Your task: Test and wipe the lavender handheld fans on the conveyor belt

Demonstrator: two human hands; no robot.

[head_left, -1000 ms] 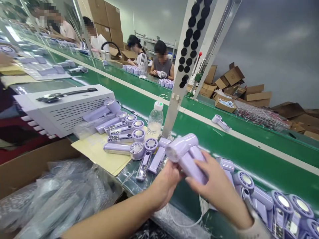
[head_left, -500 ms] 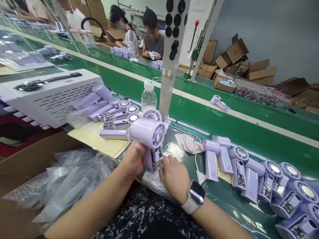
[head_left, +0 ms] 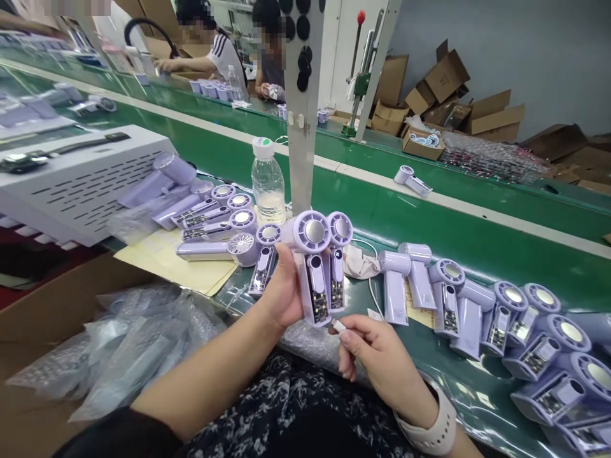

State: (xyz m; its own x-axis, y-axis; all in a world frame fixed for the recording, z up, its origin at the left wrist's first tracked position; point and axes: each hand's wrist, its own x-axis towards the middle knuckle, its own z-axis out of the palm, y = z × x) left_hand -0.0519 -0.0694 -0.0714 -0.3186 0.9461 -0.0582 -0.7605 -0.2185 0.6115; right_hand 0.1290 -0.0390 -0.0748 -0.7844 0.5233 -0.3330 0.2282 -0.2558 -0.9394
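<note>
My left hand (head_left: 284,296) is wrapped round a light-purple handheld fan (head_left: 314,233), upright with its open handle and circuit board facing me. Close behind it on the right stands a second purple fan (head_left: 340,230) with a small lit display; whether my fingers hold that one too, I cannot tell. Between thumb and fingers, my right hand (head_left: 377,350) pinches a white cable plug (head_left: 338,326) at the bottom end of the front fan's handle. Whether the plug's tip is inside the handle is unclear. Another open-handled fan (head_left: 262,261) lies left of my left hand.
Several purple fans (head_left: 449,299) lie on the right and more (head_left: 210,219) on the left, by yellow paper (head_left: 167,264). A water bottle (head_left: 268,181) stands before a metal post (head_left: 303,152). Bubble bags fill a carton (head_left: 57,286) at lower left. Co-workers sit across the green belt.
The held fan has turned to face me, with a second fan now beside it. My right hand has moved right and down, and the plug now shows in it. The view has shifted.
</note>
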